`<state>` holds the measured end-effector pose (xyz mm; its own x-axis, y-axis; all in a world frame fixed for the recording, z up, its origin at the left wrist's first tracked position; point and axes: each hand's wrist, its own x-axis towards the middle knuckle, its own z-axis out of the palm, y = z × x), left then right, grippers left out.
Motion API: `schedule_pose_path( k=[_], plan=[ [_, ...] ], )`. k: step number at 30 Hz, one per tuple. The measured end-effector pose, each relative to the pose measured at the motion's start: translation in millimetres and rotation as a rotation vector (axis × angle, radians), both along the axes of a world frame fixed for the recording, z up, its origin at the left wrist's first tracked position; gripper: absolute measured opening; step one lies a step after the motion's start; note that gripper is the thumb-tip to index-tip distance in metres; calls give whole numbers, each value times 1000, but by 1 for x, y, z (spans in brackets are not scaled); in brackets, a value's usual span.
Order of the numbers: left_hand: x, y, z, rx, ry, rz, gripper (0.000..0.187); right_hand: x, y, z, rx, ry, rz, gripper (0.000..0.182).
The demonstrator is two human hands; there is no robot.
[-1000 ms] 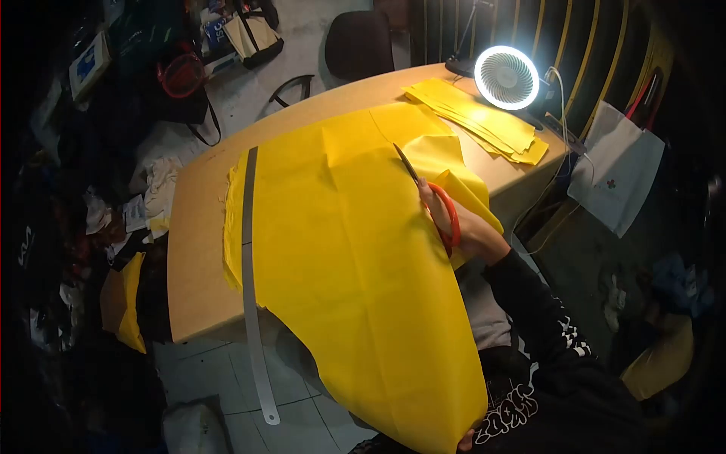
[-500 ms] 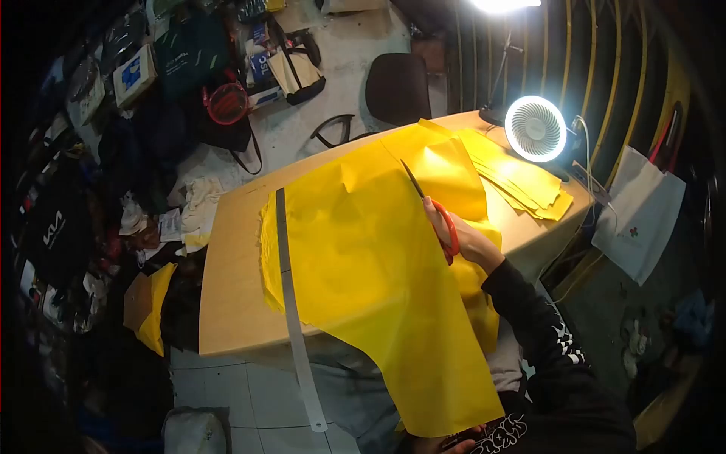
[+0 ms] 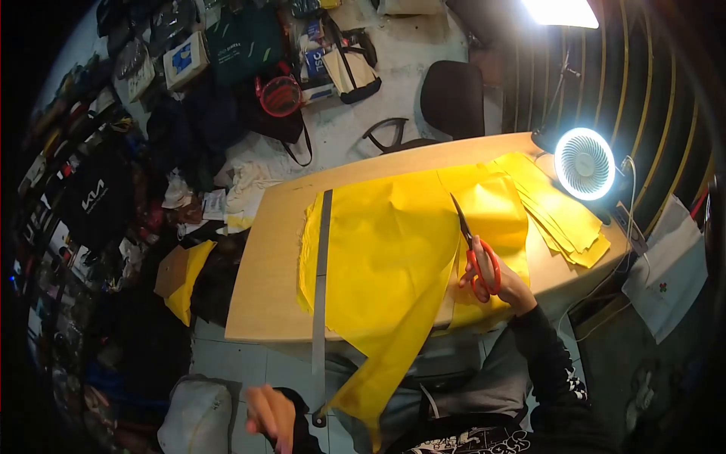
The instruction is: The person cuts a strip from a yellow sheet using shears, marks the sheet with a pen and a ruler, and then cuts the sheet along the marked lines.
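Observation:
In my right hand [image 3: 499,281] is a pair of scissors [image 3: 490,265] with red handles, held above the yellow sheet material, the dark blades pointing away from me. The large yellow sheet [image 3: 378,242] lies on the table, and its near part hangs folded over the front edge. A separate yellow piece [image 3: 491,204] lies under and right of the scissors. Down at the lower left, my left hand [image 3: 271,416] is slightly blurred, fingers loosely bent and apart from the sheet. Near it is the end of a long metal ruler [image 3: 321,272], which lies across the sheet's left side and overhangs the table.
The wooden table [image 3: 261,272] has a stack of yellow strips [image 3: 567,227] at its right end, beside a lit round fan [image 3: 584,164] and a lamp [image 3: 561,11]. A dark chair [image 3: 452,98] stands behind. Bags and clutter fill the left floor.
The view has shifted, moving the table lower and rightward. My left hand has come away from the sheet's near corner toward the left, and that corner now hangs folded leftward. The scissors remain in my right hand.

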<state>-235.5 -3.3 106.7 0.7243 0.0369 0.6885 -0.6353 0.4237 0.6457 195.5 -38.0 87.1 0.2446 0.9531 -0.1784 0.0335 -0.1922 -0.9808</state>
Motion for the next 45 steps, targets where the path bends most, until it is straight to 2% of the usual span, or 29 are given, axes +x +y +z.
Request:
schedule_pose_path(
  k=[2, 4, 6, 8, 9, 11, 12, 16, 17, 20, 24, 28, 32, 36, 37, 40, 43, 45],
  plan=[
    [7, -5, 1, -104, 344, 831, 40, 1, 0, 0, 9, 47, 4, 71],
    [44, 19, 5, 706, 946, 1703, 51, -2, -3, 2, 19, 84, 1, 70],
    [46, 48, -54, 1307, 1013, 1971, 53, -3, -1, -7, 69, 133, -13, 64],
    [55, 44, -81, 1250, 1070, 2024, 56, -2, -3, -7, 97, 185, -16, 55],
    [59, 45, -86, 1223, 1088, 2041, 57, -1, -2, -6, 116, 152, -11, 61],
    [60, 47, -84, 892, 1214, 2010, 60, -1, -4, -6, 134, 82, -6, 75],
    [57, 47, -84, 722, 1276, 1982, 61, 1, -6, -6, 121, 91, -1, 76],
    [52, 20, -67, 784, 1537, 1861, 45, 2, -8, 3, 86, 115, 23, 76],
    [46, 14, -69, 941, 1553, 1824, 35, 3, -8, 3, 88, 114, 21, 75],
    [57, 4, -66, 227, 1547, 1600, 34, 4, -7, -2, 92, 121, 15, 71],
    [34, 13, -92, -65, 1264, 1605, 42, 7, -3, -19, 197, 137, 7, 66],
    [20, 19, -69, 31, 1259, 1708, 47, 5, -6, -1, 82, 204, 2, 66],
    [1, 39, -58, 199, 1417, 1828, 45, 10, -2, -23, 169, 226, -14, 70],
    [-17, 53, -64, 365, 1460, 1898, 46, 9, -5, -15, 145, 225, -2, 70],
    [-16, 56, -58, 706, 1435, 1994, 46, 9, -5, -16, 150, 224, -3, 70],
    [-4, 47, -35, 760, 1782, 1838, 46, 8, -5, -13, 156, 229, -10, 68],
    [-14, 62, -37, 851, 1885, 1720, 45, 8, -5, -12, 153, 233, 10, 62],
    [-18, 72, -31, 1115, 1822, 1716, 46, 7, -7, -9, 143, 227, 13, 58]
  ],
)
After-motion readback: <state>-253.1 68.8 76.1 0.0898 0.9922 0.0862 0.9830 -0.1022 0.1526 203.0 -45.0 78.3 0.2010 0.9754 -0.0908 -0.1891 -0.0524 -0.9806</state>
